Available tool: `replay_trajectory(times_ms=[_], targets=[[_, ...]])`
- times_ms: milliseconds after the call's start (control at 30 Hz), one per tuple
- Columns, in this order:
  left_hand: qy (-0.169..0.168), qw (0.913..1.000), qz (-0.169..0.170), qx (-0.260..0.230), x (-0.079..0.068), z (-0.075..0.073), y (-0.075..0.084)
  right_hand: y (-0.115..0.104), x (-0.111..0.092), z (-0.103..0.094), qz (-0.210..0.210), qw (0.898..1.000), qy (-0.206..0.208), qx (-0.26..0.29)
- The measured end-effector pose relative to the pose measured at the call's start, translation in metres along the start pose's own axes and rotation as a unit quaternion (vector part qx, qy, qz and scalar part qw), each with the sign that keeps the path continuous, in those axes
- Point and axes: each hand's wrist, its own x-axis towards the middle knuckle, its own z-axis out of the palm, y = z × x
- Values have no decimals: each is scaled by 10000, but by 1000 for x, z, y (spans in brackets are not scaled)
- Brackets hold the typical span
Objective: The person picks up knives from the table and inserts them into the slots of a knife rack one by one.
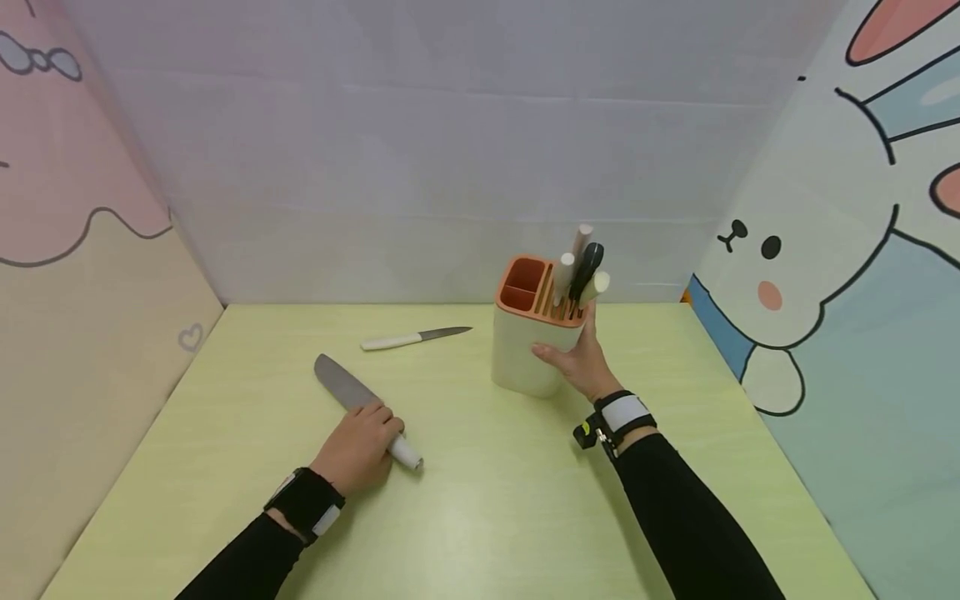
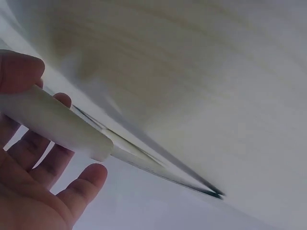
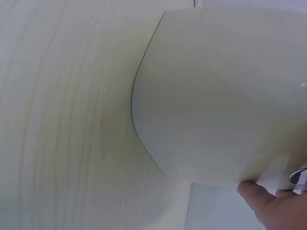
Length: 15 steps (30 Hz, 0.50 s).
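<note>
My left hand (image 1: 362,446) grips the pale handle of a broad kitchen knife (image 1: 341,383) at the left of the table, its blade angled toward the far left. In the left wrist view that handle (image 2: 57,122) lies between thumb and fingers. On the right, an upright white knife holder (image 1: 525,354) with an orange slotted top has my right hand (image 1: 581,362) around its right side, thumb across the front. The right wrist view shows the smooth wall of the holder (image 3: 216,96) with fingertips at its edge. Several handles, including black scissors (image 1: 588,267), stick up from the slots.
A small paring knife (image 1: 393,342) with a white handle lies behind the broad knife, blade pointing right. The pale yellow table (image 1: 465,500) ends at a plain white backdrop (image 1: 375,167). Cartoon-printed panels (image 1: 840,275) stand at both sides.
</note>
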Motion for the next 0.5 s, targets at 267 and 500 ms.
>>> replay_trajectory(times_ms=[267, 500], targets=[[562, 9974, -29, -461, -5, -22, -8, -1, 3, 0, 25, 9998, 32, 174], [1095, 9886, 52, -1032, -13, -38, -16, -2, 5, 0, -37, 9996, 52, 271]])
